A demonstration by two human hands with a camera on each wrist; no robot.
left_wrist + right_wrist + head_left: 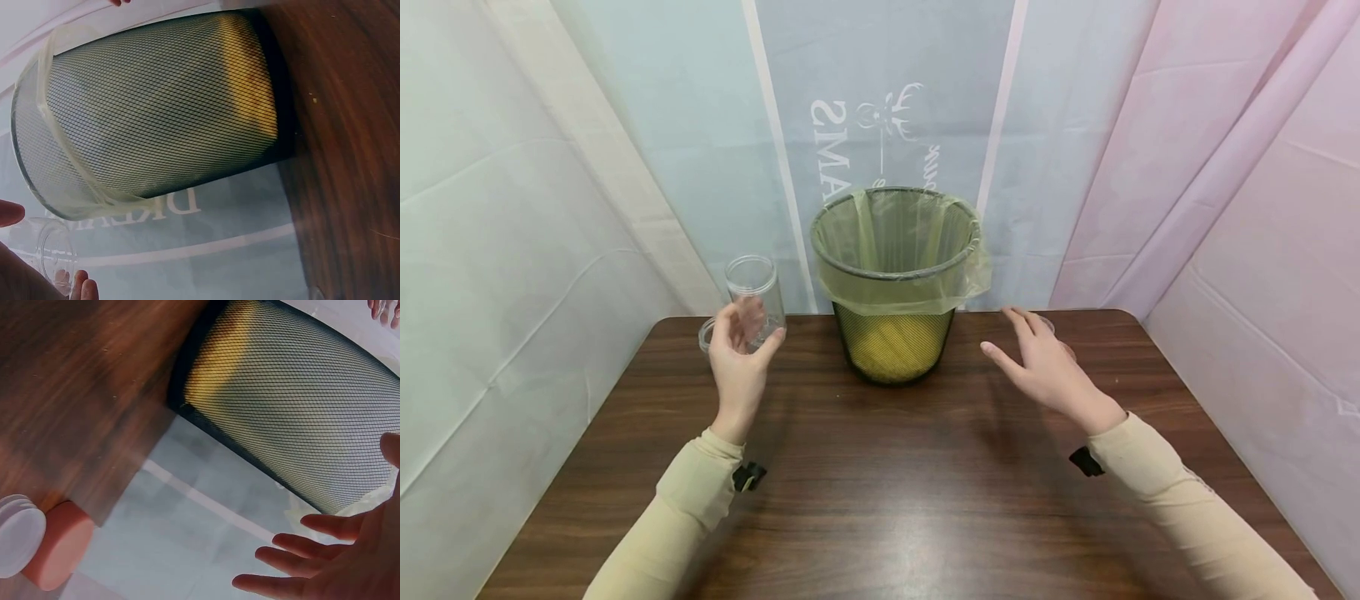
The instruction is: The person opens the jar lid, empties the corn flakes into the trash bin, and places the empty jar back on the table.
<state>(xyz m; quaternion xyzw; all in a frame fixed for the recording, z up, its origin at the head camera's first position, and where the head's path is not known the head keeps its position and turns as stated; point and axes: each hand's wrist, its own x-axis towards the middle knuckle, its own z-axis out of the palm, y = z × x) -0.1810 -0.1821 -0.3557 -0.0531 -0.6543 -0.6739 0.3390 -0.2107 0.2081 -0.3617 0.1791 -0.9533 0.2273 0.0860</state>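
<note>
My left hand (741, 367) grips a clear plastic jar (767, 292) between thumb and fingers, raised above the table with its round rim upward. In the left wrist view the jar (57, 250) is partly hidden by the hand. My right hand (1048, 375) hovers right of the bin, fingers spread, holding nothing. Beyond it, largely covered in the head view, lie a pinkish-orange round lid (59, 547) and whitish round lids (22, 537). A black mesh wastebasket (895, 346) stands between the hands, lined with a translucent yellowish bag (887, 293) folded over its rim.
The brown wood-grain table (880, 483) ends at the back against a hanging grey-blue cloth (880, 50). Pale curtains close off both sides. Behind the left hand a clear round item (705, 335) lies near the table's back left corner.
</note>
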